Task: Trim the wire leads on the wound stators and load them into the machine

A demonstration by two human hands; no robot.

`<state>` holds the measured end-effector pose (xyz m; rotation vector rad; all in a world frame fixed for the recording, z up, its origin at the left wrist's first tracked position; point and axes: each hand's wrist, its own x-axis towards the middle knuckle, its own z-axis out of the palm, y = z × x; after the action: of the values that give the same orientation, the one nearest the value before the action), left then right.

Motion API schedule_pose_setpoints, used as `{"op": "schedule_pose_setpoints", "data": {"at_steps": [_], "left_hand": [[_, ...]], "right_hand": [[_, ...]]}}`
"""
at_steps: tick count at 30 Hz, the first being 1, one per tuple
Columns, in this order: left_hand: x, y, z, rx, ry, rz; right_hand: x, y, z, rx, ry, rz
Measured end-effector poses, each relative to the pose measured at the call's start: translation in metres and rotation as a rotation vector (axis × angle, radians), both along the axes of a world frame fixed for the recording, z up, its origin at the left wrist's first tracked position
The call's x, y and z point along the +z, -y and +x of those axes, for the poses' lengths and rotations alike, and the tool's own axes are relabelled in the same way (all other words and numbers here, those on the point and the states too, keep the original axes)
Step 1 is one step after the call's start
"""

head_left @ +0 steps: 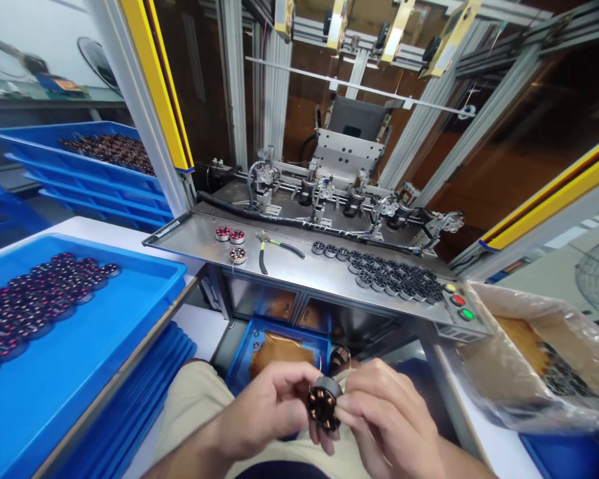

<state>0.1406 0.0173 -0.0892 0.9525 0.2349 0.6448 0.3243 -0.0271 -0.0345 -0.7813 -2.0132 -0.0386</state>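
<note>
A round motor stator (324, 404) with a grey rim and copper windings is held low over my lap, its wound face turned up toward me. My left hand (262, 409) is closed around its left side, thumb in front and fingers beneath. At its right edge, my right hand (392, 412) has thumb and fingers pinched against it; whether a wire is also between them I cannot tell. Thin pale wire ends stick up near the fingers. On the metal bench ahead, pliers (279, 247) with green-and-black handles lie spread beside several red-and-copper wound stators (237, 255).
Rows of dark unwound cores (394, 276) stand on the bench beside a button box (460, 303). A winding machine (329, 193) rises behind. At left is a blue tray (144, 266) of wound stators; at right, a plastic-lined carton (509, 392). A blue bin (239, 356) sits below.
</note>
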Motion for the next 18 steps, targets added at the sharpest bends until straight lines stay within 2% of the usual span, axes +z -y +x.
{"op": "schedule_pose_setpoints", "data": {"at_steps": [5, 8, 12, 15, 17, 18], "left_hand": [[0.004, 0.008, -0.001, 0.122, -0.069, 0.002], [0.008, 0.01, -0.002, 0.095, -0.033, -0.024], [0.009, 0.009, -0.001, 0.092, -0.056, -0.042], [0.001, 0.014, 0.003, 0.176, -0.074, -0.117], [-0.01, 0.016, 0.009, 0.221, 0.054, -0.175], [-0.016, 0.013, 0.011, 0.238, 0.139, -0.176]], "right_hand": [[0.003, -0.003, 0.006, 0.091, -0.057, -0.107], [0.005, -0.005, 0.008, 0.116, -0.086, -0.118], [0.008, 0.002, 0.013, 0.078, -0.034, -0.116], [0.008, 0.001, 0.01, -0.027, 0.027, -0.094], [-0.001, -0.016, -0.004, -0.079, -0.012, 0.005], [-0.01, -0.029, -0.017, -0.049, -0.068, 0.083]]}}
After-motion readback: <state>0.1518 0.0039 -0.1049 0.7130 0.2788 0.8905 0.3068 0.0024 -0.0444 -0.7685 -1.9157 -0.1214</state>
